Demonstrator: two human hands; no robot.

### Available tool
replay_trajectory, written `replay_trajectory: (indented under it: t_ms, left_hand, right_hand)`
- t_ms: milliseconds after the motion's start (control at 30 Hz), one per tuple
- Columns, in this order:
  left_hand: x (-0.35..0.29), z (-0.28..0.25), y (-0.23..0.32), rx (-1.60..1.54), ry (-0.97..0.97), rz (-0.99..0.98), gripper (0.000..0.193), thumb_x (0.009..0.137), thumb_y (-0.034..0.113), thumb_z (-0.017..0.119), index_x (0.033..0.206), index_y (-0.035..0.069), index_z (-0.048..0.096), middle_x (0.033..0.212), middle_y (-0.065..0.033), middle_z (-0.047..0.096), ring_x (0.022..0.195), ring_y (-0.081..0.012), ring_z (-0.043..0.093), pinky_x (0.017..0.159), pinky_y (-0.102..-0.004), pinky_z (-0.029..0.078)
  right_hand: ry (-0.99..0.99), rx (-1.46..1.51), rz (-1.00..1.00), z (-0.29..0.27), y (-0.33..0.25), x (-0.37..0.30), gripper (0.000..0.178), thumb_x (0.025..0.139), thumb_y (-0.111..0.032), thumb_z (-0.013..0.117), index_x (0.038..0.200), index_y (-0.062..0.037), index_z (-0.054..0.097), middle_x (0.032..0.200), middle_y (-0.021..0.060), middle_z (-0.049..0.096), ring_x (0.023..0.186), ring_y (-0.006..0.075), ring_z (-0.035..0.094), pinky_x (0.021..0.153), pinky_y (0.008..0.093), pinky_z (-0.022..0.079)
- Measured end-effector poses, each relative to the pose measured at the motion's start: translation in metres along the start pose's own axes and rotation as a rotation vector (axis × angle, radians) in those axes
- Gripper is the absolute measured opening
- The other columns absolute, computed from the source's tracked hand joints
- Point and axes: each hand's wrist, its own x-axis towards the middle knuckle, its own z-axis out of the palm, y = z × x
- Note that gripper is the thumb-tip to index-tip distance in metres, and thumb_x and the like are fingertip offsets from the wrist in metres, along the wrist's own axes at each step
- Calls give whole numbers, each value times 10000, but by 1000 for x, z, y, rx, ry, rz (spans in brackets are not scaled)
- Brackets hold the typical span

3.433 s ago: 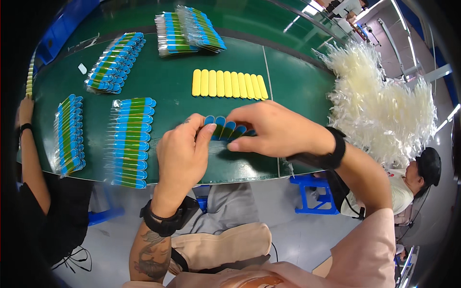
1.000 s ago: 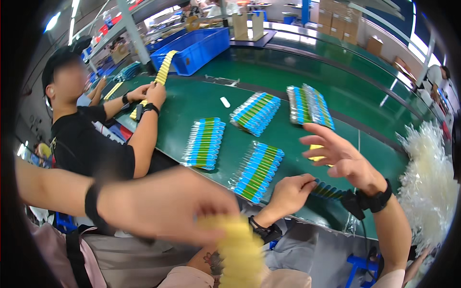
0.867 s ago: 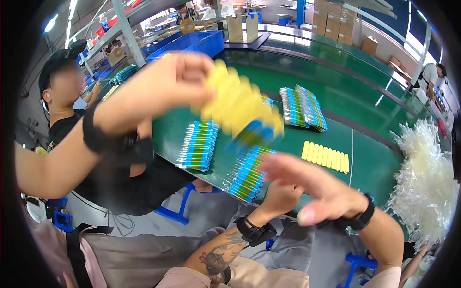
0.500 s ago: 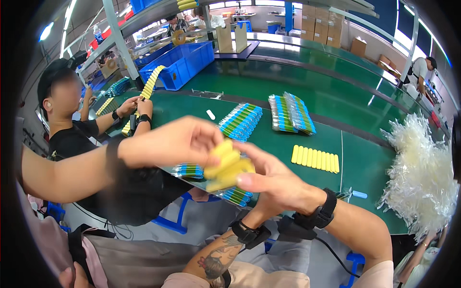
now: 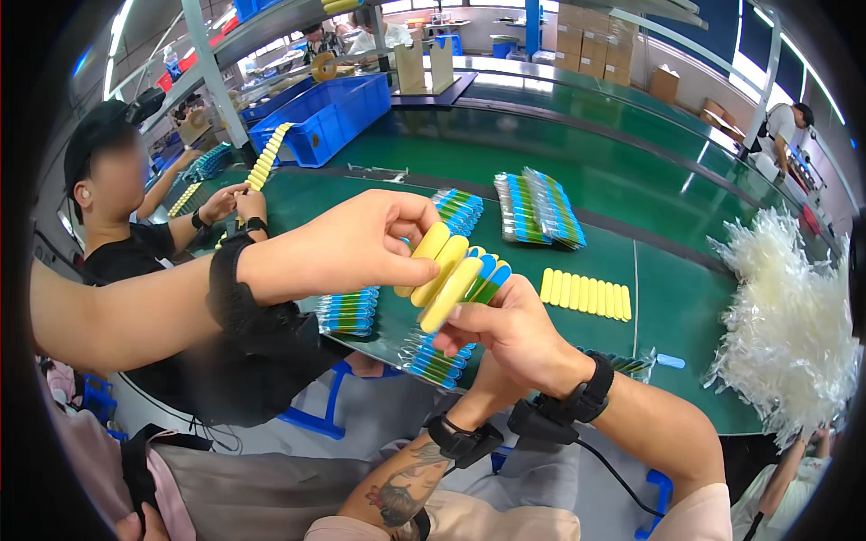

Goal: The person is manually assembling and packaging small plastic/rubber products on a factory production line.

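A cluster of yellow oblong pieces with rounded ends [image 5: 451, 293] hangs over the table, with blue-and-green pieces [image 5: 489, 278] fanned behind it. My right hand [image 5: 519, 320] grips this cluster, its thumb pressed against the lower end. My left hand [image 5: 494, 386], on the tattooed forearm, lies just behind and below the right one; its fingers are hidden. From the left, a co-worker's hand [image 5: 383, 243] pinches the upper yellow pieces. Below the cluster are blue-and-green pieces in clear wrappers [image 5: 437, 361] at the table edge, with more such packs [image 5: 350, 311] to their left.
A row of yellow pieces [image 5: 586, 295] lies on the green table [image 5: 667, 270]. Packs of wrapped pieces [image 5: 539, 209] rest farther back. At right rises a heap of clear wrappers [image 5: 785, 325]. A blue bin [image 5: 329, 122] stands far left, near another worker [image 5: 122, 198].
The yellow pieces, blurred and bunched before, now fan apart, showing the blue-and-green pieces. The co-worker's hand has turned and risen slightly. The view has shifted a little.
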Motion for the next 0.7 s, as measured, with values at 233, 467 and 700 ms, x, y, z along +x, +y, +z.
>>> replay_trajectory:
  t_ms: [233, 467, 700]
  left_hand:
    - [-3, 0, 12, -170, -70, -58, 180, 894, 66, 667, 1031, 9, 565, 968, -46, 672, 852, -72, 662, 767, -208, 527]
    - [-13, 7, 22, -225, -28, -184, 339, 956, 210, 633, 1215, 4, 557, 1036, -77, 683, 947, -105, 666, 843, -280, 545]
    - [2, 161, -33, -908, 459, 604, 662, 905, 386, 656, 1364, -40, 444, 957, 3, 538, 822, -88, 556, 752, -257, 498]
  right_hand:
    - [-254, 285, 38, -22, 1, -11, 404, 1000, -190, 349, 1255, 47, 554, 1023, 192, 694, 764, 218, 680, 704, 333, 558]
    - [-334, 410, 128, -32, 10, -9, 637, 962, -500, 368, 1268, 30, 543, 1067, 260, 670, 821, 361, 672, 770, 427, 536]
    - [-365, 499, 17, -44, 7, -20, 505, 1012, -359, 325, 1208, 40, 564, 1068, 239, 669, 786, 286, 681, 670, 348, 548]
